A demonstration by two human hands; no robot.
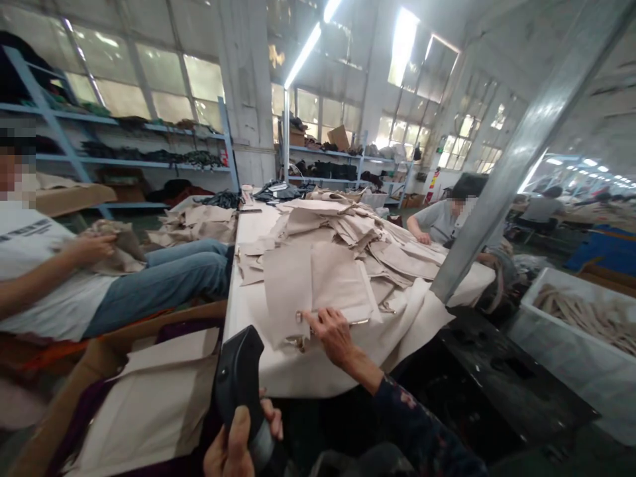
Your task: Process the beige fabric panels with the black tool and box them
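Observation:
My left hand [238, 437] is wrapped round a black curved handheld tool [239, 371], which stands up before the table's near left corner. What kind of tool it is I cannot make out. My right hand [332, 334] lies on beige fabric pieces [338, 278] at the table's near edge, palm down, index finger stretched to the left. Close to that fingertip is a small metal ring [299, 317]. Brass-coloured metal fittings [295, 342] show at the fabric's lower edge. Whether the right fingertips pinch any cloth is hard to see.
A heap of beige fabric pieces [342, 222] covers much of the white table [248, 301]. A cardboard box [37, 434] with beige pieces stands left. A slanted metal post [521, 152] rises right, near a white bin [571, 324]. Co-workers sit on both sides.

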